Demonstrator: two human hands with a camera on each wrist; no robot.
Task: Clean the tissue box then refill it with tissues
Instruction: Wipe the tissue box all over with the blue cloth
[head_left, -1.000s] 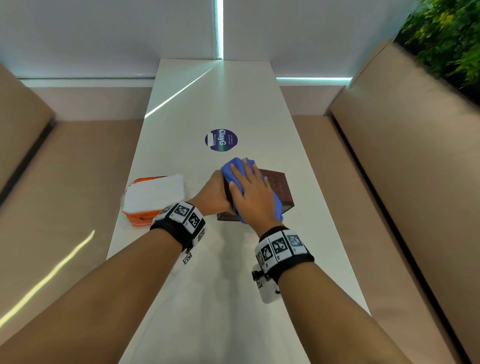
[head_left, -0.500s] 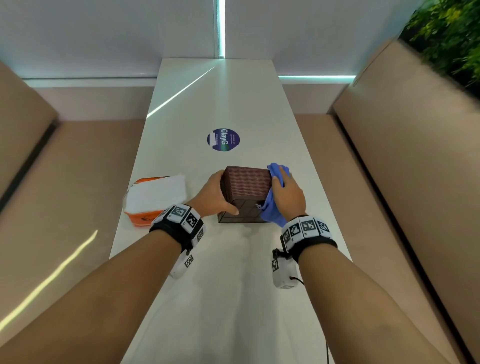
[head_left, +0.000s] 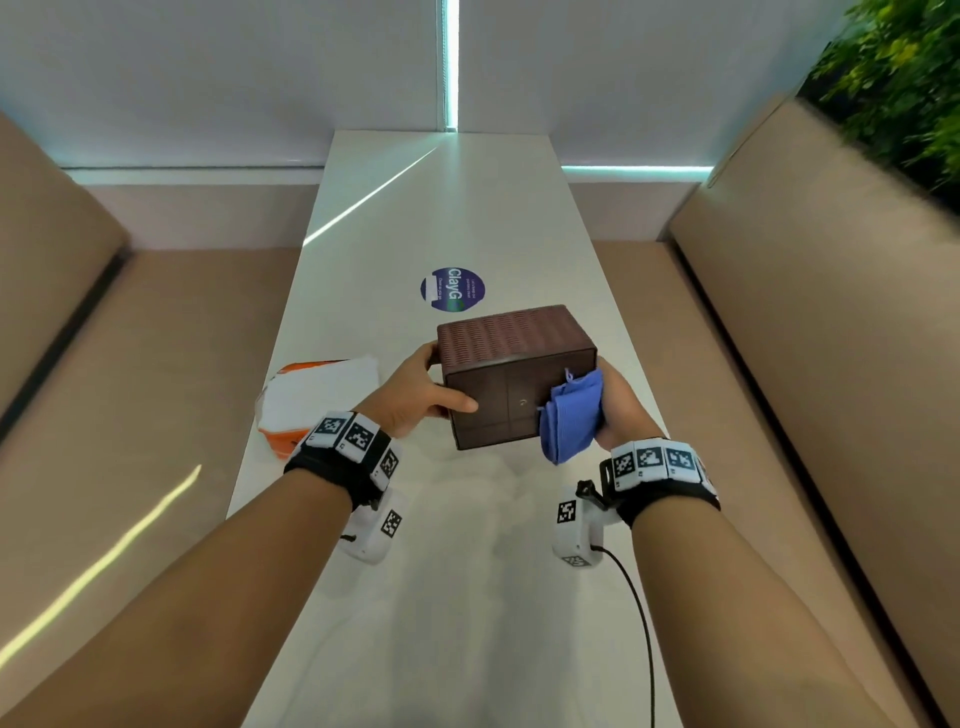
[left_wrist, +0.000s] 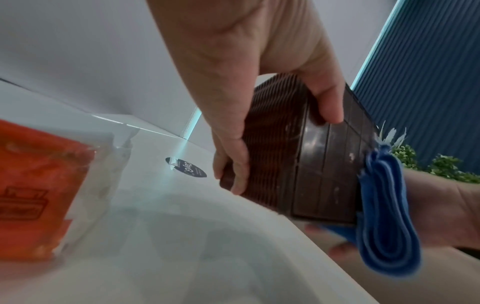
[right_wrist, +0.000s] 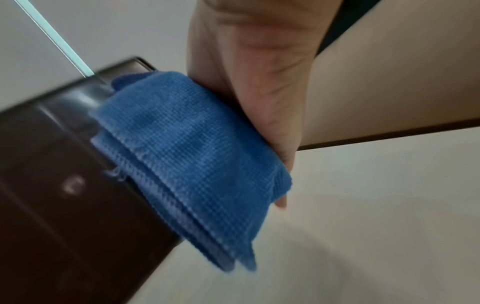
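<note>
**Tissue box lifted and tipped toward the person**

Half a second ago the dark brown, ribbed plastic tissue box (head_left: 511, 371) sat lower near the long white table (head_left: 467, 597), with its ribbed face toward the camera. Now it is tilted so that its smooth panelled face looks at the person, and it appears raised above the tabletop. The folded blue microfibre cloth (head_left: 571, 415) was bunched at the box's right side; now it lies against the right part of the smooth face and wraps round that edge.

The left hand (head_left: 415, 397) grips the box's left end, thumb on the smooth face and fingers curled over the ribbed side. The right hand (head_left: 621, 410) holds the cloth pressed to the box, fingers curled behind it.

To the left on the table lies an orange plastic pack of white tissues (head_left: 317, 400), well apart from the box. A round dark-blue sticker (head_left: 452, 289) sits on the table just beyond the box. Beige padded benches (head_left: 810, 364) flank the table, and green foliage (head_left: 893, 73) shows at upper right.
</note>
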